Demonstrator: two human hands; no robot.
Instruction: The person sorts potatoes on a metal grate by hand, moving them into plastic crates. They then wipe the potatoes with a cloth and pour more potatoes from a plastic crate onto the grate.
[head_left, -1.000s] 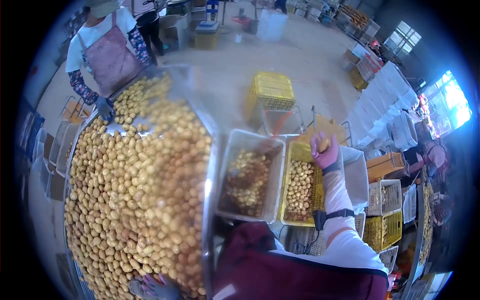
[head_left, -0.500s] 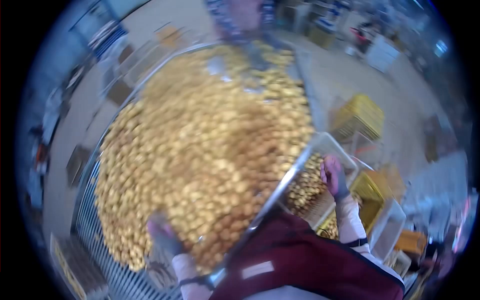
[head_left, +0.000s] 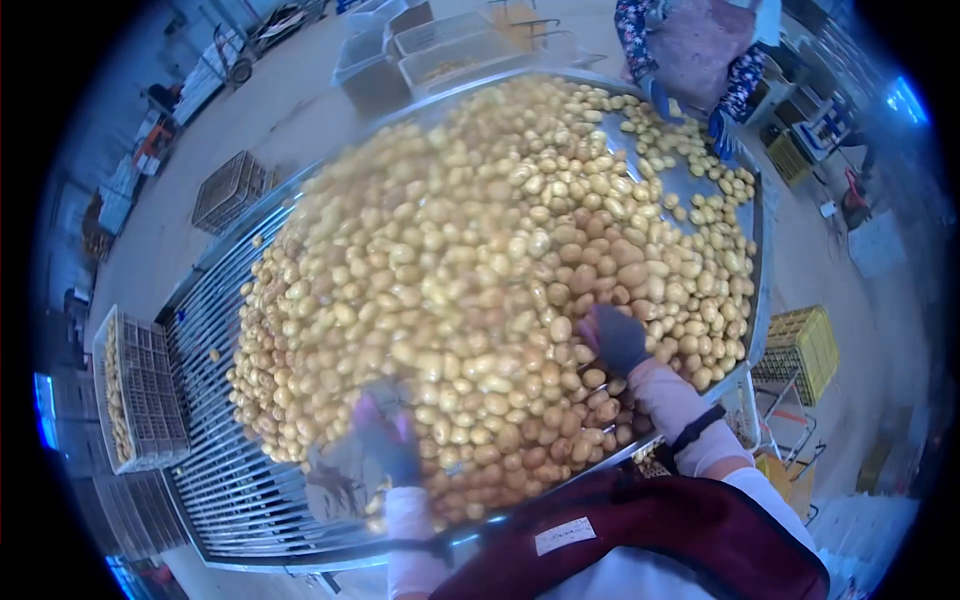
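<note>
A broad heap of potatoes covers the metal sorting table in front of me. My left hand, gloved and smeared by motion, is over the near part of the heap. Beside it lies a grey flat piece with a dark pattern. My right hand, in a dark glove with pinkish fingertips, is down among browner potatoes right of the middle. Its fingers are curled together against the pile, and I cannot tell what is in them.
A slatted table section extends left, with a potato-filled crate beside it. Across the table stands another person, gloved hands at the potatoes. A yellow crate is at right; plastic bins stand behind.
My right hand has moved from the container at the right onto the potatoes on the table. My left hand remains over the near side of the heap. The camera view has turned.
</note>
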